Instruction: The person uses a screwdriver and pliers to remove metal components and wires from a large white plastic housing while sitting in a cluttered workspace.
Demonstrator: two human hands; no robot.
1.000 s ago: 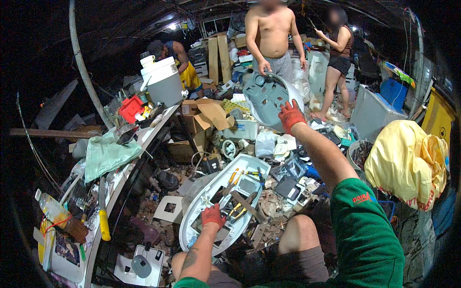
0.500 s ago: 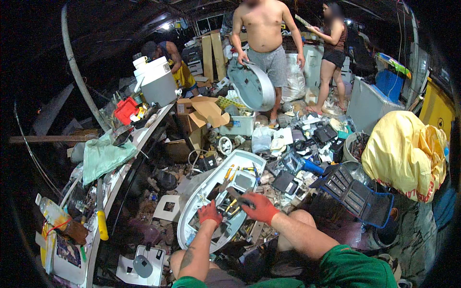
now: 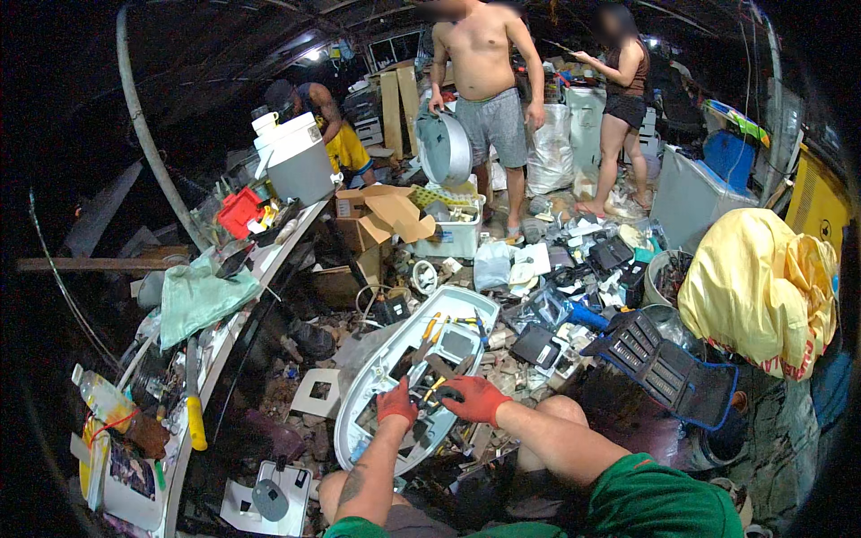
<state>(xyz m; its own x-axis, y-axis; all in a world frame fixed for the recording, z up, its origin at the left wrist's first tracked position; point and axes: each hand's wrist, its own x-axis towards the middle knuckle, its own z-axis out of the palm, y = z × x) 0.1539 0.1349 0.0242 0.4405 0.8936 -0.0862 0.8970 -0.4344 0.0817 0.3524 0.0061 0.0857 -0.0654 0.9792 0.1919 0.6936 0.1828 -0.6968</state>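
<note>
A long white plastic housing [image 3: 355, 387] lies in front of my knees, its hollow side up. Over its near half, my left hand [image 3: 396, 406], in a red glove, is closed around something I cannot make out. Close beside it on the right, my right hand [image 3: 473, 400], also red-gloved with dark fingertips, is closed; what it grips is hidden. A yellow-handled tool [image 3: 434, 389] shows between the two hands. Orange-and-black-handled pliers [image 3: 431, 330] and a blue-handled tool [image 3: 480, 329] lie toward the housing's far end.
An open bit case [image 3: 659, 366] lies at right, near a large yellow sack [image 3: 749, 287]. Mixed electronic scrap [image 3: 574, 269] covers the ground ahead. A workbench [image 3: 211, 368] runs along the left. One person stands ahead holding a round grey shell [image 3: 446, 150]; two others are farther back.
My right hand has moved left and slightly down, closer to my left hand. The standing person has drawn the round shell back to the left, and it hangs more upright.
</note>
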